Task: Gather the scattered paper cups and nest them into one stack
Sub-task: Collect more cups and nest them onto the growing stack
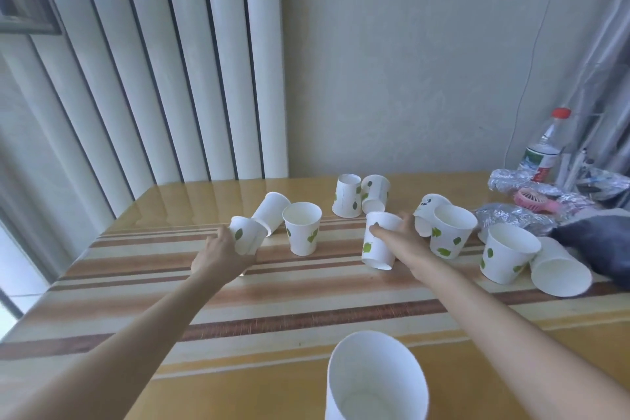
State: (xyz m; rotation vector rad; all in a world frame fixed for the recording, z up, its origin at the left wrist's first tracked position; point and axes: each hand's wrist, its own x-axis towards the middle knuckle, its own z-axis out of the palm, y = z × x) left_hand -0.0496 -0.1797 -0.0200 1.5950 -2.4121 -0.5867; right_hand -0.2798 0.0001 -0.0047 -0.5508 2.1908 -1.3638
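So you're basically at the start here. Your left hand (221, 251) is wrapped around a tipped cup (246, 236) toward the left side of the table (306, 310), and your right hand (400, 233) has its fingers closed on another leaf-print cup (378, 242) near the middle, which is tilted off its base. Neither is nested into anything yet.

Nothing I'd call a real stack exists. The big cup (375, 378) at the near edge, right under you, is upright and open, and it looks like the natural base, though I can't tell from this angle whether it's one cup or a few already nested.

Everything else is loose: an upright cup (302, 227) just beside your left hand, one on its side (271, 211) behind it, a pair (359, 196) near the far edge, and a cluster toward the right edge, some upright, some toppled, with one lying (559, 271) up against a dark cloth (600, 242). The foil wrap (511, 215) and the bottle (543, 150) in the far right corner aren't part of it.

So roughly two cups in hand, none stacked, and most of the gathering left to do.
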